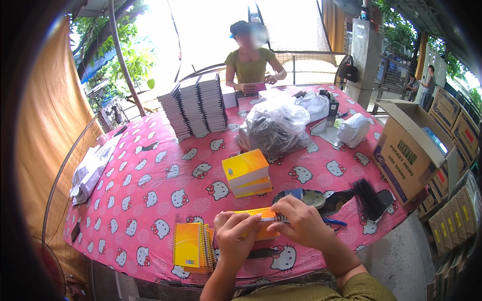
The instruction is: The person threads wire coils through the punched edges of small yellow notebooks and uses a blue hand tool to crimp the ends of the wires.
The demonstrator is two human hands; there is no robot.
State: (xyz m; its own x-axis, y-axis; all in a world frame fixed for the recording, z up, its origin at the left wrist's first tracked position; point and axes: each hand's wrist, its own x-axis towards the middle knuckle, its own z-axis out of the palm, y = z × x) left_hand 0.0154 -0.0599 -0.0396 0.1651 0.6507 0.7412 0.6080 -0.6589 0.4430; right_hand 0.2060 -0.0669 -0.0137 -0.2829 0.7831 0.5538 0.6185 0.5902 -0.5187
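Note:
My left hand [235, 235] is closed on a small orange-and-yellow notepad [266, 232] near the table's front edge, its fingers pressing along the pad's punched top edge. At the same edge my right hand [303, 224] pinches a dark wire spiral [282, 218]; how far the wire runs through the holes is hidden by my fingers. Left of my hands lies a pile of spiral-bound yellow notepads [188, 247]. Just beyond them is a stack of yellow-covered pads [246, 169] with no spirals visible. A heap of loose black spirals [369, 199] sits to the right.
A blue pen [335, 221] lies by my right wrist. Tall stacks of notebooks [196, 106] and a filled clear plastic bag [276, 123] occupy the pink table's far side. An opened cardboard box [405, 153] stands at the right. Opposite me, a person [251, 67] works with their hands.

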